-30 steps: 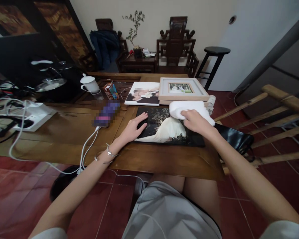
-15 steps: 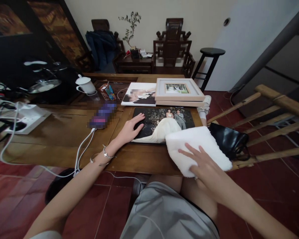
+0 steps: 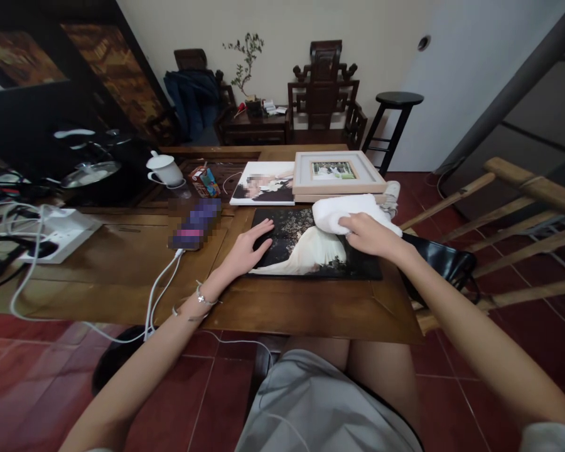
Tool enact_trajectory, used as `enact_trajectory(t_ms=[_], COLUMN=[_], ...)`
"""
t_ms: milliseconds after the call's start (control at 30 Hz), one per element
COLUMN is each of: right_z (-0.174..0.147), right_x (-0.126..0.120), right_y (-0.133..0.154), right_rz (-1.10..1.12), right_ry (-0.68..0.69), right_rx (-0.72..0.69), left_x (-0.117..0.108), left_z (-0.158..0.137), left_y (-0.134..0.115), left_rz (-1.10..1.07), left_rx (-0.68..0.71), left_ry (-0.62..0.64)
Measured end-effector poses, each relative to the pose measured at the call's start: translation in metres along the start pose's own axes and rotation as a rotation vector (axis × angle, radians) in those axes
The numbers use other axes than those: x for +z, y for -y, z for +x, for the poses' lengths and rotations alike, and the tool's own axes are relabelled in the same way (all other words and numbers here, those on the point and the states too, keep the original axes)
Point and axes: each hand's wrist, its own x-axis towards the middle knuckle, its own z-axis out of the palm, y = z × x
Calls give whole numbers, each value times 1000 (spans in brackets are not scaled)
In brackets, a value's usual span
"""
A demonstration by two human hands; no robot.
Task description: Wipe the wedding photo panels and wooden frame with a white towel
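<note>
A dark wedding photo panel (image 3: 306, 248) lies flat on the wooden table (image 3: 282, 307) in front of me. My left hand (image 3: 252, 248) rests on its left edge with the fingers stretched out. Over the panel's upper right part, my right hand (image 3: 365, 233) grips a folded white towel (image 3: 343, 210). The towel hides the couple's upper bodies in the picture; the white dress train still shows. Behind the panel lie a light wooden picture frame (image 3: 381, 182) with a small photo, apparently on top of another, and a white-edged photo print (image 3: 263, 185).
On the left are a phone (image 3: 195, 226) with white cables, a power strip (image 3: 66, 235), a lidded white cup (image 3: 164, 171), a drink carton (image 3: 204, 182) and a pot (image 3: 91, 176). A wooden chair (image 3: 508, 220) with a black bag (image 3: 445, 260) stands at the right.
My right hand has carried the towel from the table's front right edge up and away from me, onto the panel's far right part. My left hand stays on the panel.
</note>
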Motion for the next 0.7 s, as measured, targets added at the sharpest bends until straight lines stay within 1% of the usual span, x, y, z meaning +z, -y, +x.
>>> enact_trajectory(t_ms=[67, 167, 267, 333, 400, 500, 633, 700], right_z=[10, 17, 14, 6, -10, -47, -105, -126], right_x=[0, 3, 9, 13, 18, 25, 32, 33], right_y=[-6, -10, -8, -1, 10, 33, 66, 77], right_rz=[-15, -25, -20, -11, -2, 14, 53, 64], right_ry=[-2, -6, -13, -12, -10, -26, -42, -44], right_rx=[-3, 18, 35, 41, 58, 69, -21, -64], left_x=[1, 1, 2, 2, 2, 2, 3, 3], left_z=[0, -1, -1, -1, 0, 0, 0, 0], left_y=[1, 2, 3, 3, 3, 3, 3, 3], left_rz=[-3, -8, -9, -10, -11, -6, 10, 12], left_rx=[2, 10, 17, 14, 16, 25, 32, 34], left_ry=[-4, -8, -13, -12, -9, -13, -18, -16])
